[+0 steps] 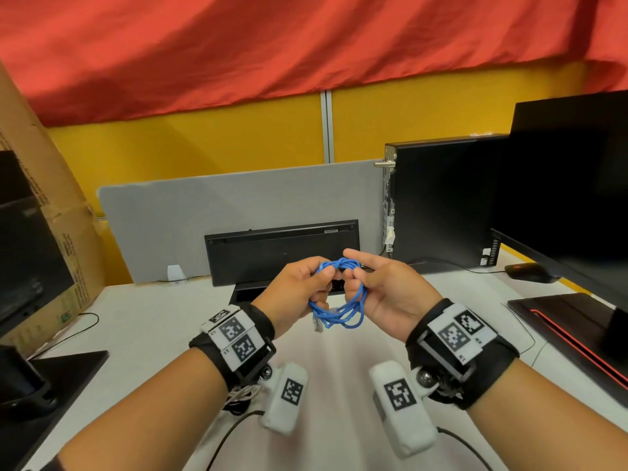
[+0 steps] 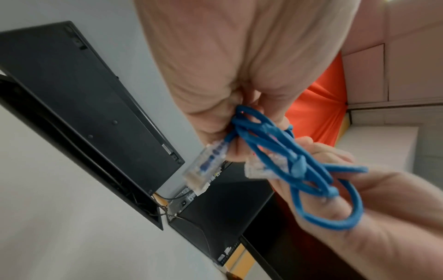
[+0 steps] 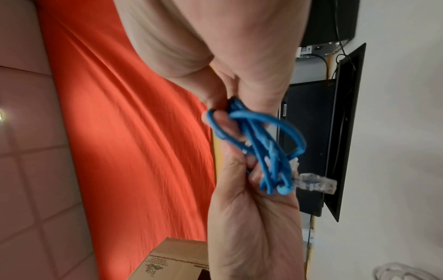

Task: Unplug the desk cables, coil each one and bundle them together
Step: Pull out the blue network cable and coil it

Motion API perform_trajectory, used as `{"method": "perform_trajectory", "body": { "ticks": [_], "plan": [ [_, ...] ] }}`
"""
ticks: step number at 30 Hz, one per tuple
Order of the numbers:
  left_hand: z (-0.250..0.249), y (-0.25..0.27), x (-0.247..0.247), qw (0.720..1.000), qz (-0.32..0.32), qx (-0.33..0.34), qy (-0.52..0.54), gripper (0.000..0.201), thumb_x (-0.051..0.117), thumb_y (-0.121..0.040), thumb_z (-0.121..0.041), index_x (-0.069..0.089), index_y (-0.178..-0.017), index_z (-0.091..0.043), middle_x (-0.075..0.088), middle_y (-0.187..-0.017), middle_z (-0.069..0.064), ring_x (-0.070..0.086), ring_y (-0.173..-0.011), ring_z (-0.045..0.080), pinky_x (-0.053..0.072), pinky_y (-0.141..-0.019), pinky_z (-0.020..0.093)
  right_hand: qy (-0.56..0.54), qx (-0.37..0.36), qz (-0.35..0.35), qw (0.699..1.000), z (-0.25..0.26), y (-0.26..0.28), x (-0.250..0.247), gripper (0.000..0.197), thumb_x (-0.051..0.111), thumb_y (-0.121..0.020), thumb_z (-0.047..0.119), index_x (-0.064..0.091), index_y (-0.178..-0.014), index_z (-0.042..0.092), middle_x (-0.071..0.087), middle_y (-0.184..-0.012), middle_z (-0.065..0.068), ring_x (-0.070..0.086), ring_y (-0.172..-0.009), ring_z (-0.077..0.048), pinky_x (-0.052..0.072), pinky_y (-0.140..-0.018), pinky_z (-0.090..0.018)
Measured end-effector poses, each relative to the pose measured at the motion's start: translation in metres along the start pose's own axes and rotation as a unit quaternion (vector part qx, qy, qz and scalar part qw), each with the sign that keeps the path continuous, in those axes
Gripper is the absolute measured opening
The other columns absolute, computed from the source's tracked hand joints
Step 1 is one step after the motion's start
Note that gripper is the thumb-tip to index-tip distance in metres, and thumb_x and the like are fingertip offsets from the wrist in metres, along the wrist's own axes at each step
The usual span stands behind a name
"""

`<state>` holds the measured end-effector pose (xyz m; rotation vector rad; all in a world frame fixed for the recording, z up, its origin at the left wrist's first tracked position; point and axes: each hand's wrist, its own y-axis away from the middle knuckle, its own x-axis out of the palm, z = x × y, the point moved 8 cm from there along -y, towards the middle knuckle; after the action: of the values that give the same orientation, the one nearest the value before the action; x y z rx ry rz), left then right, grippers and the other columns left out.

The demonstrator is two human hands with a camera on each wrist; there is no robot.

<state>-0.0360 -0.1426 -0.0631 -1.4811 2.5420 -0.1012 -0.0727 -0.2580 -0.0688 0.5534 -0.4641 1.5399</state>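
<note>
A blue network cable [image 1: 341, 297] is wound into a small coil and held above the white desk [image 1: 146, 321] by both hands. My left hand [image 1: 323, 283] grips the coil's left side, thumb on top. My right hand [image 1: 355, 270] pinches the right side, and loops hang over its fingers. One clear plug [image 1: 317, 324] dangles below the coil. In the left wrist view the blue cable [image 2: 287, 161] crosses both palms, and two clear plugs [image 2: 203, 166] stick out. The right wrist view shows the coil [image 3: 263, 147] between the hands with a plug [image 3: 316, 182] pointing right.
A black keyboard [image 1: 282, 253] stands on edge against a grey divider [image 1: 204, 212], with an open cable slot [image 1: 248, 290] before it. Right: a PC tower [image 1: 441, 205], monitor [image 1: 571, 185], mouse [image 1: 526, 271]. Left: a cardboard box [image 1: 51, 215]. A whitish cable bundle [image 1: 241, 394] lies near me.
</note>
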Motion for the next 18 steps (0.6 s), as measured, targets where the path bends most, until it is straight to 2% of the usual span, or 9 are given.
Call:
{"method": "perform_trajectory", "body": {
  "ticks": [3,4,5,6,8,10,12,15,18],
  "plan": [
    [0.002,0.002,0.002,0.998,0.003,0.004,-0.062,0.017,0.048,-0.1,-0.013,0.057,-0.107,0.0,0.042,-0.065,0.0,0.038,-0.054,0.008,0.042,-0.055,0.022,-0.019,0.035,-0.002,0.999,-0.01,-0.002,0.0,0.06,0.024,-0.085,-0.02,0.042,-0.137,0.005,0.049,-0.067,-0.01,0.036,-0.044,-0.012,0.033,-0.043,-0.024],
    [0.001,0.002,0.004,0.996,0.014,0.006,-0.084,0.009,0.053,-0.097,-0.007,0.056,-0.104,-0.002,0.045,-0.067,0.003,0.042,-0.057,0.011,0.044,-0.058,0.023,-0.023,0.038,0.004,0.999,-0.011,-0.002,0.001,0.06,0.027,-0.087,-0.018,0.04,-0.139,0.007,0.049,-0.066,-0.01,0.033,-0.042,-0.01,0.031,-0.042,-0.024],
    [0.0,0.003,0.006,0.994,0.025,0.011,-0.108,0.013,0.056,-0.091,0.002,0.055,-0.103,-0.003,0.046,-0.071,0.007,0.046,-0.062,0.015,0.046,-0.062,0.026,-0.014,0.036,0.012,0.999,-0.011,-0.001,0.001,0.059,0.032,-0.089,-0.015,0.037,-0.141,0.011,0.052,-0.067,-0.011,0.032,-0.041,-0.01,0.03,-0.043,-0.024],
    [0.0,0.004,0.007,0.991,0.032,0.014,-0.129,0.022,0.057,-0.085,0.01,0.053,-0.103,-0.001,0.045,-0.075,0.011,0.047,-0.067,0.02,0.048,-0.065,0.03,0.009,0.029,0.024,0.999,-0.009,0.0,0.002,0.061,0.039,-0.089,-0.014,0.036,-0.142,0.015,0.054,-0.07,-0.013,0.035,-0.041,-0.009,0.031,-0.045,-0.024],
    [0.0,0.004,0.003,0.991,0.021,0.014,-0.135,0.033,0.054,-0.078,0.02,0.05,-0.106,0.004,0.045,-0.081,0.012,0.046,-0.074,0.025,0.047,-0.07,0.037,0.094,0.003,0.059,0.994,-0.005,0.002,0.005,0.07,0.046,-0.085,-0.02,0.038,-0.14,0.022,0.061,-0.078,-0.013,0.052,-0.05,-0.013,0.042,-0.056,-0.029],
    [0.002,0.004,-0.004,0.995,-0.007,0.01,-0.104,0.037,0.05,-0.075,0.024,0.05,-0.104,0.002,0.041,-0.077,0.012,0.043,-0.071,0.024,0.044,-0.065,0.037,0.213,-0.043,0.073,0.973,-0.002,0.003,0.005,0.069,0.051,-0.081,-0.025,0.044,-0.136,0.017,0.064,-0.09,-0.011,0.064,-0.067,-0.016,0.052,-0.075,-0.035],
    [0.004,0.003,-0.011,0.998,-0.034,0.005,-0.051,0.042,0.045,-0.074,0.028,0.051,-0.1,-0.004,0.039,-0.07,0.004,0.038,-0.063,0.019,0.039,-0.059,0.033,0.325,-0.098,0.049,0.939,0.002,0.004,0.003,0.06,0.059,-0.08,-0.02,0.052,-0.131,0.01,0.064,-0.095,-0.008,0.065,-0.081,-0.015,0.055,-0.085,-0.034],
    [0.006,0.003,-0.011,0.999,-0.046,-0.01,0.019,0.046,0.039,-0.075,0.029,0.054,-0.1,-0.007,0.039,-0.069,0.001,0.035,-0.06,0.014,0.036,-0.056,0.028,0.434,-0.141,0.013,0.89,0.005,0.002,-0.001,0.041,0.068,-0.081,-0.007,0.062,-0.118,0.01,0.068,-0.088,-0.011,0.067,-0.079,-0.011,0.059,-0.078,-0.029],
    [0.008,0.003,-0.006,0.995,-0.056,-0.024,0.074,0.047,0.034,-0.075,0.029,0.059,-0.098,-0.004,0.038,-0.065,0.002,0.033,-0.057,0.014,0.036,-0.052,0.025,0.505,-0.111,-0.015,0.856,-0.001,-0.004,-0.009,0.025,0.063,-0.085,0.005,0.063,-0.108,0.016,0.067,-0.085,-0.014,0.065,-0.071,-0.019,0.061,-0.069,-0.036]
  ]
}}
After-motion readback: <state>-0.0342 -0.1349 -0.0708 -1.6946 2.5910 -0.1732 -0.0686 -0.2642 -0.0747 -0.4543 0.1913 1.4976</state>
